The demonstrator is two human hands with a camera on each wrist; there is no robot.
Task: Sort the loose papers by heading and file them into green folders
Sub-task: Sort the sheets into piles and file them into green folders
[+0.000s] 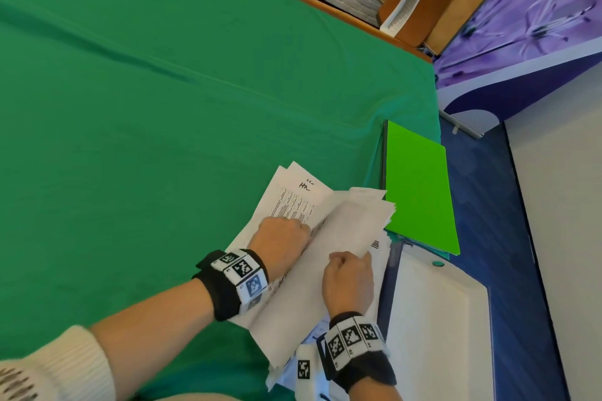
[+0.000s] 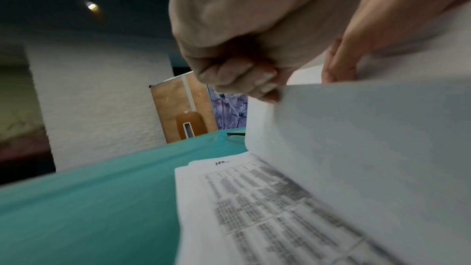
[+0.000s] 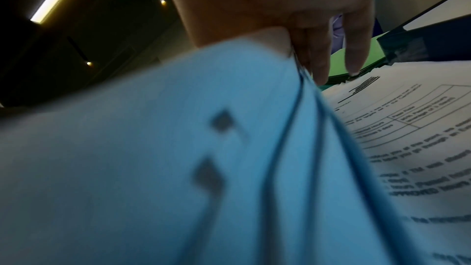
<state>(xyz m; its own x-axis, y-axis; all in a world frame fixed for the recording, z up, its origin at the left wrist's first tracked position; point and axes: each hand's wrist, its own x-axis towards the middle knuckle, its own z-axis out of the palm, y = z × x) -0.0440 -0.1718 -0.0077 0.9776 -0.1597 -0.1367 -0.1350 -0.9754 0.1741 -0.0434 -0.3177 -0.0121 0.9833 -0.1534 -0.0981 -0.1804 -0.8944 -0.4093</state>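
My left hand point(image 1: 280, 239) and right hand point(image 1: 350, 280) both pinch a raised sheaf of papers point(image 1: 345, 228), lifted off the printed stack point(image 1: 293, 202) on the green-covered counter point(image 1: 163, 107). The green folders point(image 1: 418, 192) lie just beside the papers, at the counter's right edge

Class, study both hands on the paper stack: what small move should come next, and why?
Probably lift the raised sheets a little further to read the heading beneath. The left hand and right hand both grip them, the printed page below is partly covered, and the green folder lies closed beside them.
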